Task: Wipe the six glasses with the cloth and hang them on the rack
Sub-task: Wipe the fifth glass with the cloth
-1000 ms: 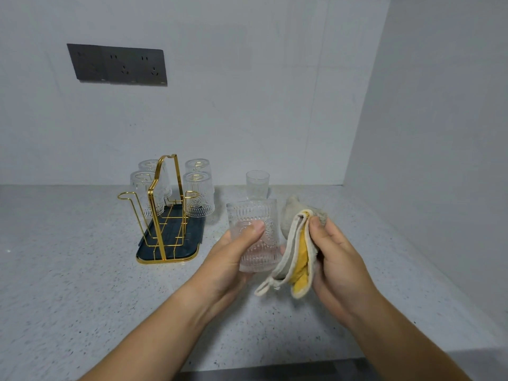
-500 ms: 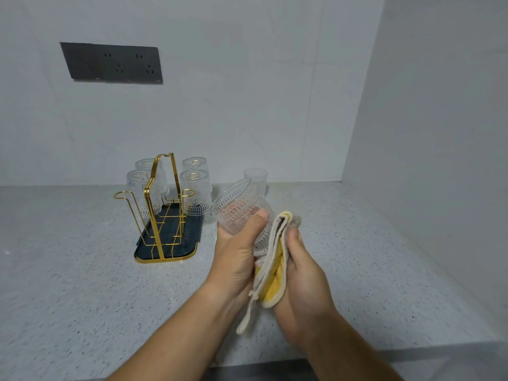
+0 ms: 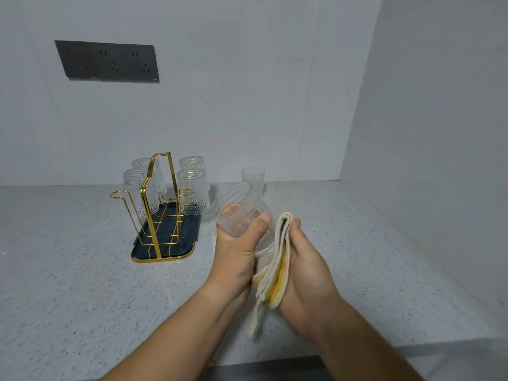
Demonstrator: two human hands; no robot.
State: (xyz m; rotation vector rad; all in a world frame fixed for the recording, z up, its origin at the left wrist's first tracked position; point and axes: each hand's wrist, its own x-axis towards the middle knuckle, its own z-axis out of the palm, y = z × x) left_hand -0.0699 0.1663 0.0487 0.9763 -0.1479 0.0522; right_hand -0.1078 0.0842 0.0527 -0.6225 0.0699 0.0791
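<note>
My left hand [image 3: 236, 251] grips a ribbed clear glass [image 3: 242, 213], tilted with its mouth toward the upper left. My right hand [image 3: 308, 268] holds a folded cream and yellow cloth [image 3: 277, 273] pressed against the glass's base end. The gold wire rack [image 3: 158, 213] on a dark tray [image 3: 187, 243] stands to the left, with several glasses [image 3: 193, 198] hung upside down on it. One more clear glass [image 3: 253, 177] stands upright on the counter behind my hands.
The speckled grey counter [image 3: 68, 270] meets a white back wall and a white side wall on the right. A dark socket panel [image 3: 107, 61] sits on the back wall. The counter's front edge runs below my forearms.
The glass went from upright to tilted, mouth toward the upper left. My right hand brought the cloth in against its base end, and both hands drew closer together.
</note>
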